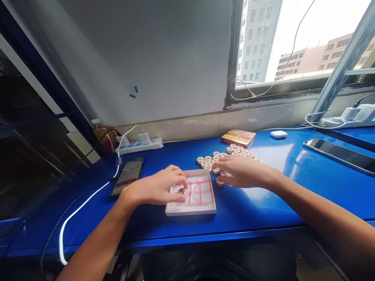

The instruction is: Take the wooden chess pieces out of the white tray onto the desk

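Observation:
A shallow white box (202,208) with red grid lines inside lies on the blue table (263,203) in front of me. My left hand (158,187) rests over the box's left side, fingers pinched on a round wooden chess piece (183,192) inside it. My right hand (244,171) lies just right of the box, fingers curled onto a loose chess piece (220,182) at the edge of a pile. Several round wooden pieces (225,156) lie scattered behind the box.
An orange game box lid (238,137) lies behind the pieces. A phone (127,177) on a white cable lies left; a power strip (140,145) is by the wall. A white earbud case (278,134) and a second phone (340,155) lie right, below a window.

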`<control>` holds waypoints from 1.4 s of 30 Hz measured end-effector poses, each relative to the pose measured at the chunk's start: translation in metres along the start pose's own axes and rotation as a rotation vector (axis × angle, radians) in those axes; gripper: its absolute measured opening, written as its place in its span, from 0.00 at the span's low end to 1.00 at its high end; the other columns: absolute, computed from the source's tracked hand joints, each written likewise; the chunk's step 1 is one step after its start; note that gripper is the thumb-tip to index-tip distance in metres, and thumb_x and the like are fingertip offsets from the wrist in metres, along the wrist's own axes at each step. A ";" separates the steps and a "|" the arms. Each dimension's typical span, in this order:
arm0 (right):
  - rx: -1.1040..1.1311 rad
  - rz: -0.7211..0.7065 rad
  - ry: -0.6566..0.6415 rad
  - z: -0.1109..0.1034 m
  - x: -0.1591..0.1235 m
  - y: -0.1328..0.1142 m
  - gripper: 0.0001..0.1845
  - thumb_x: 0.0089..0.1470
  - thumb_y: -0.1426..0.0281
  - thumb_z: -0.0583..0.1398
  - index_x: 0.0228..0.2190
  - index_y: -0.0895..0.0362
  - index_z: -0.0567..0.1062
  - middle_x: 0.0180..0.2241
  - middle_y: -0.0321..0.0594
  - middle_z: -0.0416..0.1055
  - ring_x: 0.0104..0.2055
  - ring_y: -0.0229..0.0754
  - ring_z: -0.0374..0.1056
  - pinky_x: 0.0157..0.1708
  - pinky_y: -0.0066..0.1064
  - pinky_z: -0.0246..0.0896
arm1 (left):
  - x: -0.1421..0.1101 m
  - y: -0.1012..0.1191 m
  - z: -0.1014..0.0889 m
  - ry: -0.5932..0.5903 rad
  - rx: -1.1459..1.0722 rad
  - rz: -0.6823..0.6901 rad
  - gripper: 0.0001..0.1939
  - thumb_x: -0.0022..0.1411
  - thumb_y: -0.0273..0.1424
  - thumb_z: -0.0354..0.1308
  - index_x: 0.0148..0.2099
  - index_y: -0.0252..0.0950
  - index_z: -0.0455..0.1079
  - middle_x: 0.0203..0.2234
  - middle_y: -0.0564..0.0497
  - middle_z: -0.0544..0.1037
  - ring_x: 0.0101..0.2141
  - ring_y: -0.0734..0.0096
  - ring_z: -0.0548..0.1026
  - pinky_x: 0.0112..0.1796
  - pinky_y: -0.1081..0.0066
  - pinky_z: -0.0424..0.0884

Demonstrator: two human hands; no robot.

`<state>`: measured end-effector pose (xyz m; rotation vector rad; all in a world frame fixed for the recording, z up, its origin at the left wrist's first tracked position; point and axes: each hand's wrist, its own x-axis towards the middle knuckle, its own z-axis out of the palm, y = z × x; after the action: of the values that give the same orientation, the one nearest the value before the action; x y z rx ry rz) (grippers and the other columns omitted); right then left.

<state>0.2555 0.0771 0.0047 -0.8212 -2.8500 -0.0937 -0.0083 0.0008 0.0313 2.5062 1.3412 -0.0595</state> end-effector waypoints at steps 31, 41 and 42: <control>0.201 -0.165 0.426 0.025 0.011 -0.027 0.13 0.56 0.62 0.57 0.36 0.59 0.72 0.30 0.41 0.72 0.34 0.42 0.64 0.38 0.34 0.57 | 0.020 0.025 0.018 0.430 0.033 0.084 0.13 0.65 0.34 0.52 0.50 0.36 0.59 0.39 0.50 0.73 0.40 0.65 0.72 0.41 0.67 0.67; 0.199 -0.210 0.283 0.017 0.006 -0.033 0.14 0.56 0.59 0.57 0.32 0.58 0.73 0.27 0.39 0.69 0.32 0.41 0.62 0.35 0.33 0.57 | 0.021 0.027 0.017 0.193 0.192 0.125 0.07 0.65 0.30 0.49 0.39 0.35 0.67 0.33 0.50 0.73 0.35 0.67 0.71 0.36 0.70 0.63; 0.198 -0.218 0.255 0.016 0.005 -0.034 0.15 0.56 0.59 0.56 0.31 0.58 0.73 0.27 0.39 0.69 0.32 0.41 0.63 0.35 0.33 0.57 | 0.021 0.027 0.017 0.179 0.188 0.149 0.06 0.65 0.30 0.49 0.39 0.35 0.67 0.33 0.50 0.74 0.35 0.67 0.71 0.37 0.70 0.63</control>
<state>0.2303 0.0528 -0.0106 -0.4243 -2.6429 0.0522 0.0278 -0.0007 0.0178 2.8207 1.2606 0.0762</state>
